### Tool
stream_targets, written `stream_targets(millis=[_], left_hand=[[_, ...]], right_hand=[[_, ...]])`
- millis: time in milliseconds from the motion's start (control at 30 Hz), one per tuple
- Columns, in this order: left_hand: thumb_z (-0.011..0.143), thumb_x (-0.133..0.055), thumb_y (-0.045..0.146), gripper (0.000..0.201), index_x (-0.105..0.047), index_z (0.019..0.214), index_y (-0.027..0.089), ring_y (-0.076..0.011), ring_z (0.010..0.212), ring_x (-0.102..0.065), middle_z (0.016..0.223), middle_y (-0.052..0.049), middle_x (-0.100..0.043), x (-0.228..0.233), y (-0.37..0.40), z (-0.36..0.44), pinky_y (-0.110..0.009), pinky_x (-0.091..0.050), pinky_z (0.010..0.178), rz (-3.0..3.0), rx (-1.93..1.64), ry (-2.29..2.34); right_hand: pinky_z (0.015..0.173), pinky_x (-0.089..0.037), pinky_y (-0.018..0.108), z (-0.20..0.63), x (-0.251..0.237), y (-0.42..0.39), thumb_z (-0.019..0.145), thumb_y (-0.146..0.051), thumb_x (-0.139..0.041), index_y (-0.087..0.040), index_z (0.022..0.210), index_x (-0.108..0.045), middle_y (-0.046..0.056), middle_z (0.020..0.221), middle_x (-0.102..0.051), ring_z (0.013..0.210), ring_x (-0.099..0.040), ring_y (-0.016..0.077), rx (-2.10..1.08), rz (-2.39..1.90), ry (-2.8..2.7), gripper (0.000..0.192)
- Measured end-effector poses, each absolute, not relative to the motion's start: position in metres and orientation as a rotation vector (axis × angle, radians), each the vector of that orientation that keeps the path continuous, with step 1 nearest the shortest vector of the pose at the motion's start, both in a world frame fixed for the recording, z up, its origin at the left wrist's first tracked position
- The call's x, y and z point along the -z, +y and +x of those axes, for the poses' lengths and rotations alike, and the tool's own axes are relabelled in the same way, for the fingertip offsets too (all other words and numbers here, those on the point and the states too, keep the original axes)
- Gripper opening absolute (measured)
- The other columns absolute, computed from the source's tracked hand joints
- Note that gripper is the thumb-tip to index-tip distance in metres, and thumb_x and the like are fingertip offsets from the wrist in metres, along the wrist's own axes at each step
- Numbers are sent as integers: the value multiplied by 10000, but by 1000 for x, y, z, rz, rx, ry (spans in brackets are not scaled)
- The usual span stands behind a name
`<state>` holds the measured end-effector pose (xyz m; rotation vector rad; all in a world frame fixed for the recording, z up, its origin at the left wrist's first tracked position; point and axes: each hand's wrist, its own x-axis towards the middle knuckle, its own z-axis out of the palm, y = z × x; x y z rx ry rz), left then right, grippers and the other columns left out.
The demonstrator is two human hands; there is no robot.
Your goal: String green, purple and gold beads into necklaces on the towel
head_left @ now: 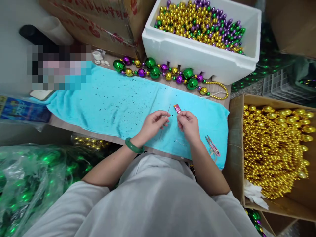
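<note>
Needle: the thin needle [165, 122] stands tilted over the turquoise towel [118, 105], pinched near its upper end in your left hand [153, 125]; it sits in the middle of the towel's near half.
Risk, needle: it is fine and slick, so a loose pinch would likely let it drop onto the towel, where it would be hard to spot among the dark specks.
Risk, thread: any thread between your hands is too fine to make out; if there is one, pulling your hands apart could slip it off the needle.
Risk, fingers: your fingertips meet close to the needle's end, so a prick looks possible.
Left grip: narrow, thumb and forefinger closed on the needle.
Right grip: your right hand [189, 124] is curled, fingertips pinched together just beside the small red packet [177, 108]; what they hold I cannot tell.
Nearby: small snips [212, 146] lie on the towel to your right, apart from your hand.
Further out: a strung bead necklace [158, 71] lies along the towel's far edge, against the white foam box [197, 56] of beads; a cardboard box [237, 131] of gold beads stands at your right.
</note>
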<state>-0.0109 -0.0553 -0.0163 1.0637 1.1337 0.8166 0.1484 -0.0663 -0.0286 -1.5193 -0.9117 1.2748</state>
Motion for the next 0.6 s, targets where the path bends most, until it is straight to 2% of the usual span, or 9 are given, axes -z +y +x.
stream_targets(millis=[100, 233, 333, 467, 600], left_hand=[[769, -659, 338, 263, -665, 967, 165, -108, 620, -613, 726, -10, -658, 15, -58, -3, -200, -460, 516, 1122, -807, 1107], [780, -648, 328, 253, -668, 971, 163, -113, 626, -615, 704, -4, -642, 12, -61, 3, -204, -464, 522, 1173, -804, 1089], [787, -641, 330, 246, -672, 968, 166, -112, 630, -618, 706, -4, -646, 12, -62, 5, -207, -471, 538, 1199, -813, 1086], [796, -639, 347, 253, -676, 978, 175, -111, 609, -614, 697, 0, -654, 16, -63, 5, -214, -477, 548, 1228, -818, 1093], [810, -633, 348, 244, -683, 986, 186, -113, 606, -613, 685, 4, -651, 20, -63, 4, -218, -480, 559, 1276, -838, 1106]], right_hand=[[411, -261, 202, 151, 8, -73, 701, -372, -657, -193, 732, -593, -92, 480, -409, 416, -314, 62, -1167, -1478, -895, 192], [432, -292, 205, 149, -4, -78, 725, -351, -667, -187, 717, -605, -78, 526, -413, 460, -321, 60, -1047, -1498, -920, 176], [462, -388, 203, 148, -7, -81, 738, -341, -650, -193, 712, -589, -52, 598, -499, 522, -429, 79, -1029, -1492, -918, 162], [581, -544, 254, 145, -9, -84, 723, -343, -643, -196, 719, -575, 1, 818, -612, 730, -595, 133, -1100, -1418, -863, 163], [652, -574, 310, 143, -9, -85, 732, -341, -626, -192, 716, -556, 32, 903, -625, 783, -632, 157, -1095, -1407, -886, 166]])
